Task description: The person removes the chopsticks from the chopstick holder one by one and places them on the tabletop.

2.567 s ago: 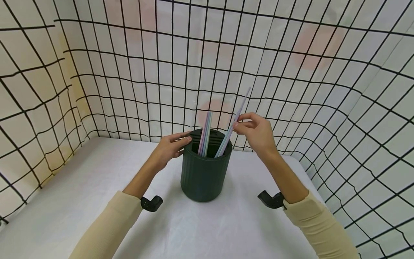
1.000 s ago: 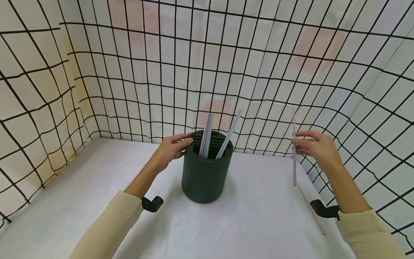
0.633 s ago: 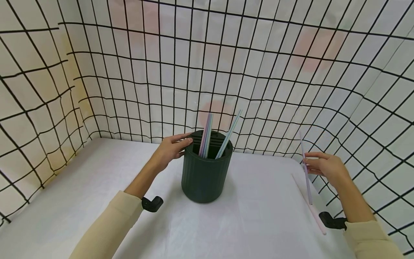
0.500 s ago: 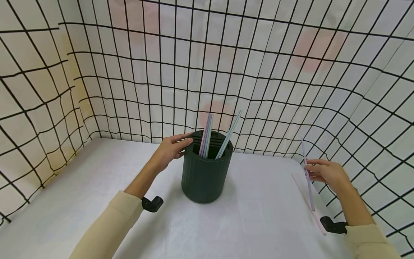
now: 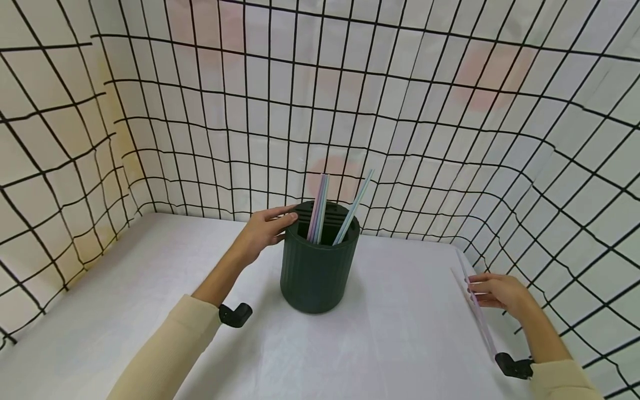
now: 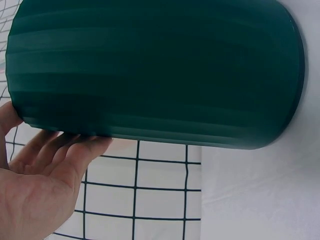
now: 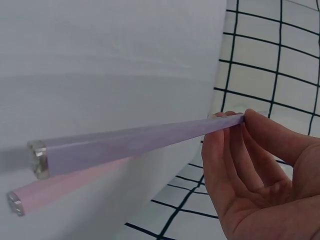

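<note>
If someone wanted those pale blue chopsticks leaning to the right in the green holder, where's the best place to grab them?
Probably by the exposed upper part, pinched from above and the right: the pale blue chopsticks lean that way, apart from the bundled chopsticks, while their lower ends are hidden inside the green ribbed holder.

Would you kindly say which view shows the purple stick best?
The right wrist view: the purple stick looms large, its silvery end clear. The head view shows it small, in the right hand; the left wrist view shows none of it.
</note>
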### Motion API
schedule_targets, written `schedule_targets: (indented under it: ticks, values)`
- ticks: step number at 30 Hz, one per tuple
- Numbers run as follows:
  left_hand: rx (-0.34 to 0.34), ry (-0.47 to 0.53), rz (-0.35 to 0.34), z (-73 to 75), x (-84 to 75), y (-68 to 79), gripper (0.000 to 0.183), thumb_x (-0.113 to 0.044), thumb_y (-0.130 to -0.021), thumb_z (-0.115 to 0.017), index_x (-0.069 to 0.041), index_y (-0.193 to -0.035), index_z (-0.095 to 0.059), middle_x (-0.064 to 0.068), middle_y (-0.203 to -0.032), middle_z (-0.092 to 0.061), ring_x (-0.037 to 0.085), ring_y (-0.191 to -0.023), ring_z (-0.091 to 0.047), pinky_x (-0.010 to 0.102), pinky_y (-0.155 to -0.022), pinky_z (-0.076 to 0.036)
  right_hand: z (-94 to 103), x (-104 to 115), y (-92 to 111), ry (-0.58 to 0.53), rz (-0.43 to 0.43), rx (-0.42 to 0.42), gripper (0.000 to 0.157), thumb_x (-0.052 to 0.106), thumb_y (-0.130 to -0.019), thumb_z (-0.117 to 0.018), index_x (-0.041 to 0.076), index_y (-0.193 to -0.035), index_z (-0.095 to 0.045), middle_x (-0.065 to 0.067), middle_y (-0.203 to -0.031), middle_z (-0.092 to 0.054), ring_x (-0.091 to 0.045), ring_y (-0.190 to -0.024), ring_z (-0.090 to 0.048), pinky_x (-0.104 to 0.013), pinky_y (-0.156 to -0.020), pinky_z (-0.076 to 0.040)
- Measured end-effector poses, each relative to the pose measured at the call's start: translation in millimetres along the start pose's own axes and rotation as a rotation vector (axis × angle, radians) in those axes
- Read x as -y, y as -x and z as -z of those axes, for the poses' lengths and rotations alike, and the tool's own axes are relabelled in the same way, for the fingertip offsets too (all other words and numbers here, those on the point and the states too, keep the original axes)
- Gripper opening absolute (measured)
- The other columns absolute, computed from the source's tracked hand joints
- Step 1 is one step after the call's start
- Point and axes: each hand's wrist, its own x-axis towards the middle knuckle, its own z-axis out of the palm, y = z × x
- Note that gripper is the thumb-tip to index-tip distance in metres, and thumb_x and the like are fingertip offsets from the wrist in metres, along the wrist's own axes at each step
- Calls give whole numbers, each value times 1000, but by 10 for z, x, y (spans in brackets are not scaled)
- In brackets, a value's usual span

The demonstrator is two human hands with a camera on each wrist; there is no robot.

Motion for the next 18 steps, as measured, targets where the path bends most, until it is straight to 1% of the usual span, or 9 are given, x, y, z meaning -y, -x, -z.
schedule_targets:
  ticks: [5,9,15,18]
  values:
    - [-1,-6,-3,7,13,-6,55,-38,-99,-66,-18,-149,-54,12,-149,-55,25,-134,-57,44,-111,-48,-64,-75,-23,-11,-15,14,51,18,-96,-70,-14,-133,-55,2,-98,-74,-15,-86,-72,-31,-76,-64]
    - [-8,-3,1,5,17,-6,54,-38,-99,-66,-19,-148,-55,10,-148,-56,24,-133,-58,42,-111,-49,-109,-104,-42,-12,-19,20,51,17,-96,-69,-15,-134,-54,-2,-99,-75,-16,-87,-72,-32,-76,-64]
    - [-12,-7,-2,2,6,-1,52,-37,-99,-66,-19,-147,-56,9,-146,-58,23,-131,-60,41,-110,-50,-158,-169,-95,-4,-36,3,49,17,-97,-69,-15,-133,-55,-5,-100,-75,-17,-87,-72,-31,-74,-63]
    - [-13,-2,0,4,5,-3,52,-37,-99,-67,-19,-147,-56,9,-146,-58,22,-131,-60,41,-110,-50,-175,-202,-119,-10,-47,-14,49,17,-95,-70,-14,-131,-57,-4,-99,-76,-16,-85,-72,-30,-73,-63]
